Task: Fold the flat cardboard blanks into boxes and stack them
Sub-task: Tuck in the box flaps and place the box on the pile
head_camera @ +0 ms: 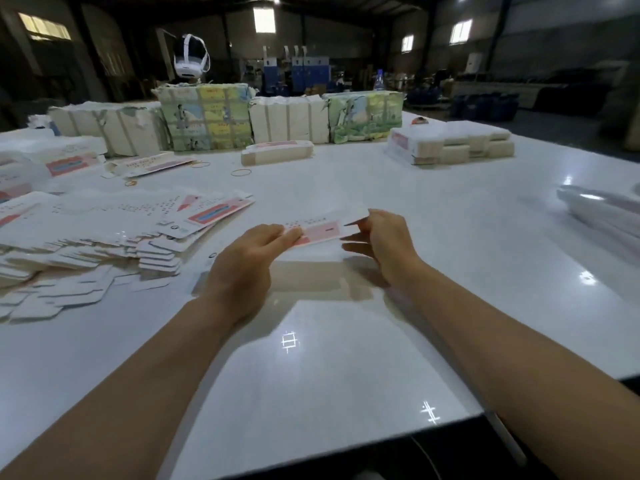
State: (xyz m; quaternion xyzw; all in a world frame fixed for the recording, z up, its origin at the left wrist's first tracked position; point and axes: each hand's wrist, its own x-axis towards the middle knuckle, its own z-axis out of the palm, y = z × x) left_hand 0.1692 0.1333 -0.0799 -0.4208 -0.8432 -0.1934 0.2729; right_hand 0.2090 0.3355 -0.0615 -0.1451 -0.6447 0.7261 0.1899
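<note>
At a white worktable [450, 209] in a dim warehouse, I hold one flat cardboard blank [323, 227] just above the surface, between both hands and in front of me. My left hand [258, 251] pinches its near-left end, thumb over the pink panel; my right hand [382, 237] curls round the far-right end, fingers tucked beneath. To fold it well, I judge I should press the two ends toward each other so the sleeve pops open along its creases, then tuck the end flaps squarely. Both forearms reach forward, wrists low, converging on the blank. The loose pile of blanks [104, 233] lies to my left.
</note>
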